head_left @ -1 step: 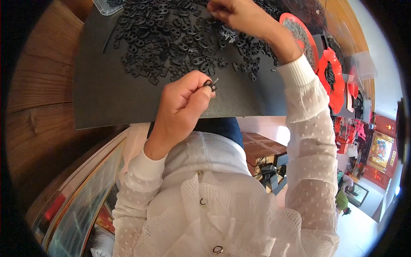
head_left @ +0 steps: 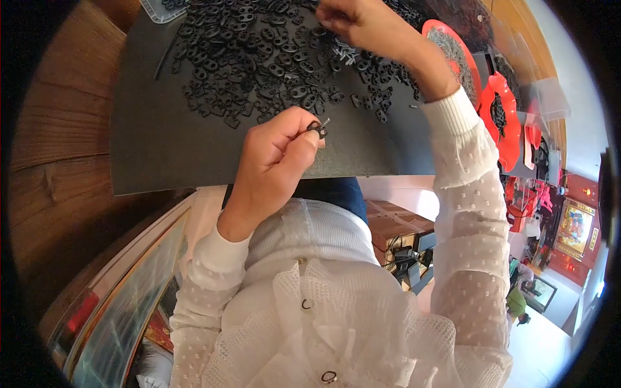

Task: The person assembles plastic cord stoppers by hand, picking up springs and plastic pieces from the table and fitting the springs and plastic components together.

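Observation:
My left hand (head_left: 275, 158) is closed, with thumb and fingers pinching a small black two-hole cord lock (head_left: 317, 129) just above the table's near part. A thin metal spring (head_left: 326, 121) sticks up from that piece, tilted to the right. Farther off, my right hand (head_left: 362, 26) hangs over the right part of a wide heap of black cord-lock parts (head_left: 259, 52). Its fingers are curled together and dark in shadow; whatever they hold is hidden. Just below them lies a little cluster of pale grey springs (head_left: 346, 52).
The dark table (head_left: 168, 155) carries the heap. Right of my right forearm stand a red dish (head_left: 477, 77) of springs and a wavy-rimmed red tray (head_left: 511, 139) with black parts. A clear plastic box (head_left: 155, 11) sits at far left, a cardboard box (head_left: 394, 223) below the table edge.
My right hand has shifted very slightly to the right above the heap. The left hand with its cord lock and spring stays in place.

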`<move>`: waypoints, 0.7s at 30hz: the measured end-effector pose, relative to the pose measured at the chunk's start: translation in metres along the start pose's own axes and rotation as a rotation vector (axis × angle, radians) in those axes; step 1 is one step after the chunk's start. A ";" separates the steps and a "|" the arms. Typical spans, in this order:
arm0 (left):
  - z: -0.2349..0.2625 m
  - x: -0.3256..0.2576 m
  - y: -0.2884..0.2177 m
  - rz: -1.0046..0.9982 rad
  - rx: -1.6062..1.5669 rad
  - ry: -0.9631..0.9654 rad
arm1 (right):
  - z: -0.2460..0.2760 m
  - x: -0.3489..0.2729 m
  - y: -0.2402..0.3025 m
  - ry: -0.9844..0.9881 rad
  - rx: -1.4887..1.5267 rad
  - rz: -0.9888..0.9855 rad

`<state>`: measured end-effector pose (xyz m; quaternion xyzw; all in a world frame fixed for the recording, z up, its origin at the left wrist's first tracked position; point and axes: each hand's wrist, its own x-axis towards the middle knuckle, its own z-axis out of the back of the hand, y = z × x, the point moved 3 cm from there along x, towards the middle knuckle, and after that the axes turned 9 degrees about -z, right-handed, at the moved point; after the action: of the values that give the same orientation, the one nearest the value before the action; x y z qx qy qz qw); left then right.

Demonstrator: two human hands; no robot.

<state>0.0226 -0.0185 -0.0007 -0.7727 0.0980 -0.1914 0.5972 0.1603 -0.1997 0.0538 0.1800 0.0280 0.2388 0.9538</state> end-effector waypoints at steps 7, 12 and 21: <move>0.000 0.001 -0.001 -0.012 0.029 -0.018 | 0.003 -0.034 -0.016 -0.011 0.046 -0.051; -0.001 0.001 -0.002 -0.036 0.032 0.001 | -0.003 -0.050 -0.019 -0.039 -0.018 -0.027; -0.001 -0.001 -0.002 -0.055 0.046 0.011 | -0.006 -0.073 -0.001 0.024 0.111 -0.147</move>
<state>0.0208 -0.0182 0.0010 -0.7603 0.0755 -0.2140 0.6086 0.0956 -0.2319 0.0455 0.2272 0.0660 0.1684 0.9569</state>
